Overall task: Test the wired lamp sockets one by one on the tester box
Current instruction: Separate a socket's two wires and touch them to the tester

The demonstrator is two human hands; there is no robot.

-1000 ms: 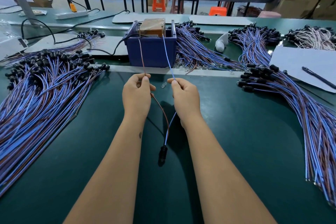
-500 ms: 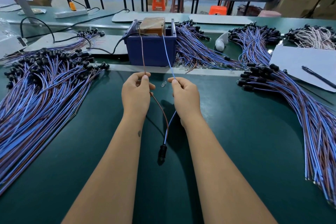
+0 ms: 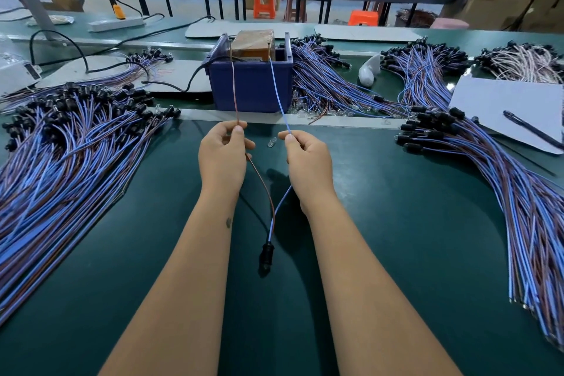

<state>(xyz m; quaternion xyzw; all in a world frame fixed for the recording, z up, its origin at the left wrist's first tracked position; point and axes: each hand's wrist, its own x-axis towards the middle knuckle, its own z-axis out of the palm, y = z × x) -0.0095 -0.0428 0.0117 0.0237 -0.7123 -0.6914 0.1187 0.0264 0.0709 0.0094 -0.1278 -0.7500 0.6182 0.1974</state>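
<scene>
Pressing wire ends to the brown-topped blue tester box (image 3: 252, 82) at the surface's far edge: left hand (image 3: 222, 159) pinches thin brown wire (image 3: 235, 91), right hand (image 3: 308, 162) thin blue wire (image 3: 278, 94); black socket (image 3: 266, 255) dangles between our forearms. Next, we judge, swap sockets.

Both forearms outstretched, left hand (image 3: 222, 153) and right hand (image 3: 308, 158) each in a thumb-and-forefinger pinch.

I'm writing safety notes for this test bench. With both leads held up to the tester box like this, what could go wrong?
1. The left hand pinches the brown lead and the right hand the blue lead; a slip could lift a tip off the tester box and give a false reading.
2. The socket hangs free between the forearms and could swing.
3. A small loose bulb lies between the hands and could be knocked away.
</scene>
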